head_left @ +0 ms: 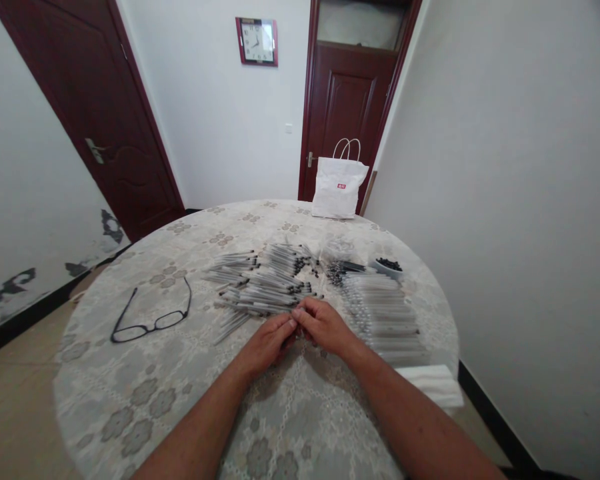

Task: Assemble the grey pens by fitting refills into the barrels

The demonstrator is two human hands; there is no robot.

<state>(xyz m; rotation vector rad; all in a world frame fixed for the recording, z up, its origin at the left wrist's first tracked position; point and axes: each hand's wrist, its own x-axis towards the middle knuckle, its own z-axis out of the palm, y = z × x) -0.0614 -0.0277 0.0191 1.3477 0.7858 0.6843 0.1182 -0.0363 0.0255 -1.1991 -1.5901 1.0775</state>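
Observation:
My left hand (pixel 275 339) and my right hand (pixel 324 325) meet at the middle of the table, fingers pressed together. Whatever lies between the fingertips is too small and covered to make out. Just beyond them is a heap of slim pens (pixel 267 293) with pale barrels and dark ends, lying mostly side by side. To the right of my right hand, many clear plastic tubes (pixel 383 313) are stacked in a row. Behind those tubes lie thin black-ended parts (pixel 347 268), and a small bowl (pixel 391 271) holds little black pieces (pixel 389 263).
Black-framed glasses (pixel 153 325) rest on the left of the round, cloth-covered table (pixel 145 420). A clear plastic bag (pixel 339 248) lies behind the pens. At the far edge stands a white paper bag (pixel 340 190). A folded white cloth or tissue (pixel 433 383) sits beside my right forearm.

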